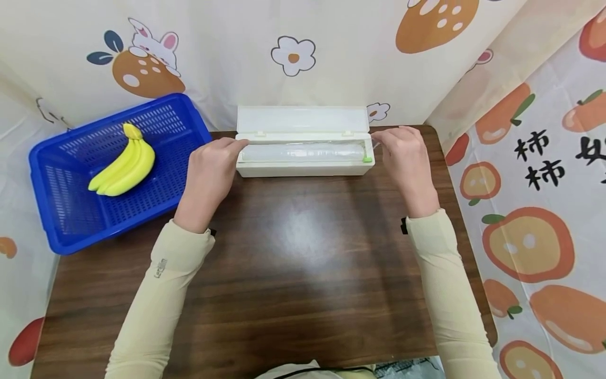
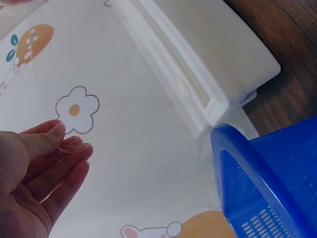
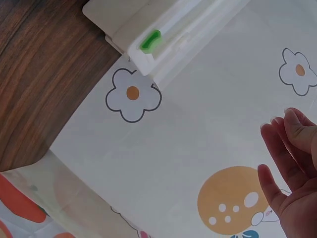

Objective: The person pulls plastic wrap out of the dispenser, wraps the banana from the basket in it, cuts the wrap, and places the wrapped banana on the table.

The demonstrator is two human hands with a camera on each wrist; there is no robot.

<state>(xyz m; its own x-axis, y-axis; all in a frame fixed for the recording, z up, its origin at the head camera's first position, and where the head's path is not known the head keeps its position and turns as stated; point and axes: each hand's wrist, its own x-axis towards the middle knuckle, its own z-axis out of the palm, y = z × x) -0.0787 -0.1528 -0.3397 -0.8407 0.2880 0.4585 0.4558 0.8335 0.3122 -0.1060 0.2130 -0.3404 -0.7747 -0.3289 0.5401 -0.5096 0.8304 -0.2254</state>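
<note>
A white cling film dispenser (image 1: 305, 169) stands at the back of the table with its lid (image 1: 303, 120) raised. Inside lies a roll of clear cling film (image 1: 303, 152), and a green slider (image 1: 367, 159) sits at the right end. My left hand (image 1: 211, 164) is raised by the dispenser's left end; in the left wrist view its thumb and fingertips pinch a bit of clear film (image 2: 72, 145). At the right end, my right hand (image 1: 406, 153) has thumb and forefinger together, with a thin clear edge of film by the fingertips. The film's full extent is hard to see.
On the left, a blue plastic basket (image 1: 120, 229) holds a bunch of bananas (image 1: 128, 166). Behind the dark wooden table (image 1: 303, 273) hangs a printed curtain (image 1: 331, 58), and another printed cloth (image 1: 525, 184) borders the right side.
</note>
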